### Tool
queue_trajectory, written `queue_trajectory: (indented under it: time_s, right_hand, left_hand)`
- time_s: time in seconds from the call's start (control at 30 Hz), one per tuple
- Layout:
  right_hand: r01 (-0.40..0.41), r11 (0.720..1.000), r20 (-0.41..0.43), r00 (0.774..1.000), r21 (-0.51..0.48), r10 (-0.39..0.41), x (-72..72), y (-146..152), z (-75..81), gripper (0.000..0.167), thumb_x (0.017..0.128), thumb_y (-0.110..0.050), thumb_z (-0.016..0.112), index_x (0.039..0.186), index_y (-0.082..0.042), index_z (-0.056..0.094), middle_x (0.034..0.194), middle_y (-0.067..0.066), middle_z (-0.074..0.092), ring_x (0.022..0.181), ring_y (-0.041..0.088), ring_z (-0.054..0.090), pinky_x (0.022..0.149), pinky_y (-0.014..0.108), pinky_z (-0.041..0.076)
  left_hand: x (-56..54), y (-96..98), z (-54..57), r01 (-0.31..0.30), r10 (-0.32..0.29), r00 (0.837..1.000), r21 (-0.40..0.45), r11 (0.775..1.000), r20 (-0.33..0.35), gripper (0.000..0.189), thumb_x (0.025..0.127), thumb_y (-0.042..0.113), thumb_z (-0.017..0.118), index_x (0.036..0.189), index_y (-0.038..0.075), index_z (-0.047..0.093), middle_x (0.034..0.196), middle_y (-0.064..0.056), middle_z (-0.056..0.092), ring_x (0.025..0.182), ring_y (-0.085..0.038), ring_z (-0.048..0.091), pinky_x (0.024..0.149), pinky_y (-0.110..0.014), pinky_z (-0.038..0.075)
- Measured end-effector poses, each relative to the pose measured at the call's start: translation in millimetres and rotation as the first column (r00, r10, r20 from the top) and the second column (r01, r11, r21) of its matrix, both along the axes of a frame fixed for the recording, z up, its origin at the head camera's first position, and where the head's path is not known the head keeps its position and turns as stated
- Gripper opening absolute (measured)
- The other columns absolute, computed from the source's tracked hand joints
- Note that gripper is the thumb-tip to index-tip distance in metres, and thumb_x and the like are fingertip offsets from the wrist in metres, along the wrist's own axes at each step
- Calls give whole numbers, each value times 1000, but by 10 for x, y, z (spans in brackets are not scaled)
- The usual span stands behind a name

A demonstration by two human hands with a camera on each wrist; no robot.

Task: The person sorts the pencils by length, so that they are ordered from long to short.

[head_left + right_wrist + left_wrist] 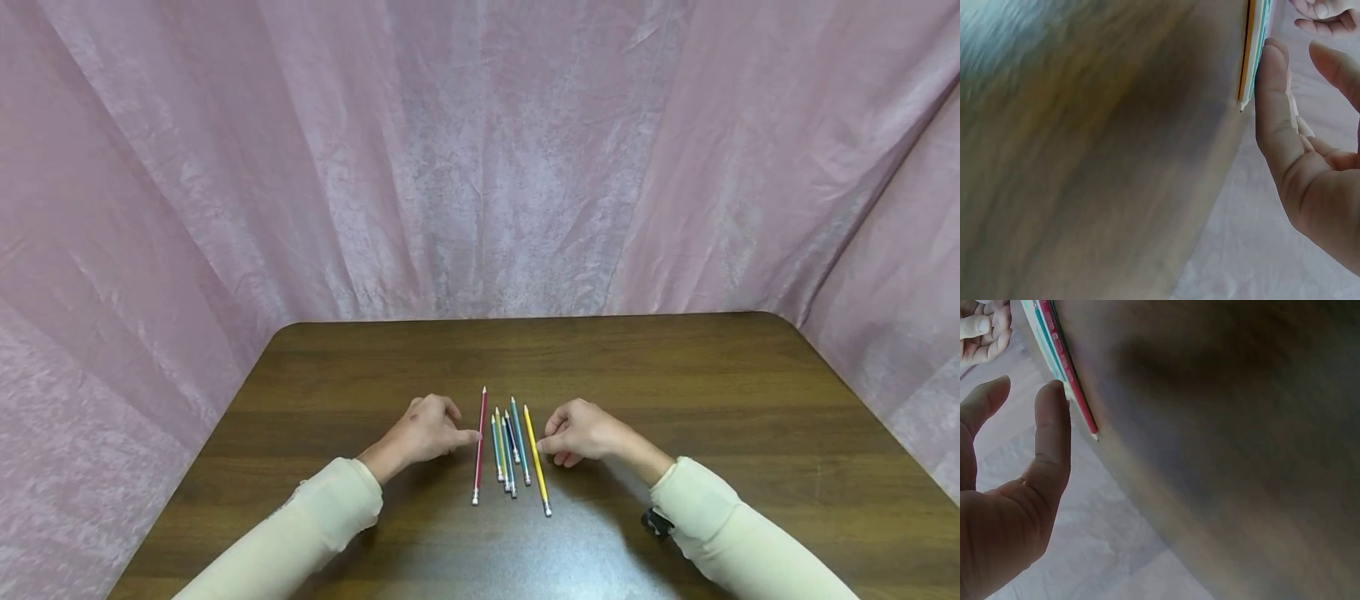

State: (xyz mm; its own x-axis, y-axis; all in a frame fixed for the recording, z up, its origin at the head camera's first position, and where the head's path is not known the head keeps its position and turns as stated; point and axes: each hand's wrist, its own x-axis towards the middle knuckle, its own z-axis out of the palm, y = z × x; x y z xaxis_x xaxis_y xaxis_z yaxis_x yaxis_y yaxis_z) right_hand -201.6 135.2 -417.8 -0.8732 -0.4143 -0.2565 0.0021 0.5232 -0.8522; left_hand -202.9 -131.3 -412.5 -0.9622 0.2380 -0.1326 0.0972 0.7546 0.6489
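Several pencils lie side by side on the wooden table, tips pointing away from me and eraser ends toward me. A red pencil is leftmost and a yellow pencil rightmost. Between them are a teal pencil, a short dark blue pencil and other green and blue ones. My left hand is left of the group, thumb tip right at the red pencil. On the other side, the thumb of my right hand is close to the yellow pencil. Both wrist views show thumb and index finger apart, with nothing between them.
The brown table has rounded far corners. Behind it and at both sides hangs a pink velvety curtain. Light cream sleeves cover both forearms, and a small black object shows under the right cuff.
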Motion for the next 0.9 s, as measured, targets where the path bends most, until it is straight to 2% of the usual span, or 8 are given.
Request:
queue_trajectory:
  time_s: [0.23,0.47,0.73,0.9]
  right_hand:
    - [43,998,72,997,-43,-40,-5,-62,-54,14,86,-3,75,85,4,62,71,10,67,61,18,67,59,34,62]
    - [76,997,129,989,-17,-73,-32,-111,-92,14,86,-4,75,79,2,64,68,10,64,57,15,66,58,31,62]
    - [130,988,147,979,77,-141,-71,-191,-130,19,84,-5,79,73,1,65,63,11,64,50,13,63,53,29,60]
    - [143,982,118,981,121,-157,-66,-243,-122,20,83,-3,79,69,0,65,59,9,64,47,12,62,50,27,59]
  left_hand:
    - [-36,29,-93,-29,19,996,117,993,87,34,79,24,87,91,-1,67,62,-4,68,55,-17,68,55,-28,58]
    - [-77,82,-148,-99,54,978,218,971,200,22,78,14,87,77,0,70,60,-7,68,50,-13,66,52,-29,60]
    - [-116,150,-164,-125,67,965,220,967,255,19,78,9,86,74,-1,70,59,-8,67,48,-10,64,51,-27,59]
    - [-142,170,-189,-133,68,957,217,967,282,16,78,4,84,73,-1,70,58,-8,67,47,-9,62,49,-25,58]
